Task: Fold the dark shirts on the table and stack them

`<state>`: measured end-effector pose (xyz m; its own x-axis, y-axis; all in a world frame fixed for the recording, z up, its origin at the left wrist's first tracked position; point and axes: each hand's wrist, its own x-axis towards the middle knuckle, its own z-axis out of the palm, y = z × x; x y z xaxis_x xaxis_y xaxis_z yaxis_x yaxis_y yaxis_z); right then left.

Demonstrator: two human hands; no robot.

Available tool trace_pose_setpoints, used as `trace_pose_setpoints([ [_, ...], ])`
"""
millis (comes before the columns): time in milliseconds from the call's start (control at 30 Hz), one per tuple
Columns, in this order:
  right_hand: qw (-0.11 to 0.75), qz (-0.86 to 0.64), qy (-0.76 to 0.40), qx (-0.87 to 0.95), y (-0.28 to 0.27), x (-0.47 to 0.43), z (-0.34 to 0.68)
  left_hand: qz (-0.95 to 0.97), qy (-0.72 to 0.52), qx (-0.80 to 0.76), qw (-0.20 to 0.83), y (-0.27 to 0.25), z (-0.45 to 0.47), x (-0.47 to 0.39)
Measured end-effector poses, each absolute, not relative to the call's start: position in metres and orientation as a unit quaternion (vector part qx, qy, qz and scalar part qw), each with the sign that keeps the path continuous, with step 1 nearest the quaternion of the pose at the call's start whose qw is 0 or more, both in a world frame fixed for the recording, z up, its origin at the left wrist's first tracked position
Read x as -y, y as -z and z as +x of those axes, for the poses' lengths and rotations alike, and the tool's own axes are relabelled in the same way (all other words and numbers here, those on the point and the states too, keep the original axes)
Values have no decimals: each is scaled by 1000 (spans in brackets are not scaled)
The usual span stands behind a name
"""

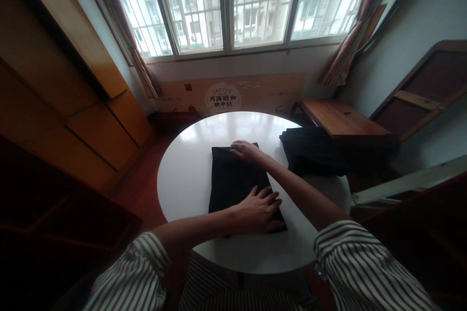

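Observation:
A folded piece of black cloth (233,182) lies flat on the round white table (182,175), its near edge close to me. My left hand (257,210) rests on its near right part with the fingers spread, palm down. Farther off, my right hand (246,150) lies on the cloth's far edge, fingers stretched out toward the left. Neither hand grips the fabric. What kind of garment the cloth is, I cannot make out. Part of it is hidden under my left forearm and hand.
A pile of folded black cloth (310,150) sits at the table's right edge. Behind it stands a low wooden table (346,116). Wooden cabinets (95,121) line the left side, and a barred window (233,5) is ahead. A pale rail (408,180) runs at the right.

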<state>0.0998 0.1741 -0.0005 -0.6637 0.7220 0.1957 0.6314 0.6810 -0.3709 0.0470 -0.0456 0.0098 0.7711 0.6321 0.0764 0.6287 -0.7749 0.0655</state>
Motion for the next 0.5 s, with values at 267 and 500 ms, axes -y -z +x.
trace_pose_setpoints([
  [267, 65, -389, -141, 908, 23, -173, 75, 954, -67, -262, 134, 19, 60, 66],
  [500, 119, -525, -154, 829, 0, -193, 98, 904, -194, -264, 275, -20, 19, 39],
])
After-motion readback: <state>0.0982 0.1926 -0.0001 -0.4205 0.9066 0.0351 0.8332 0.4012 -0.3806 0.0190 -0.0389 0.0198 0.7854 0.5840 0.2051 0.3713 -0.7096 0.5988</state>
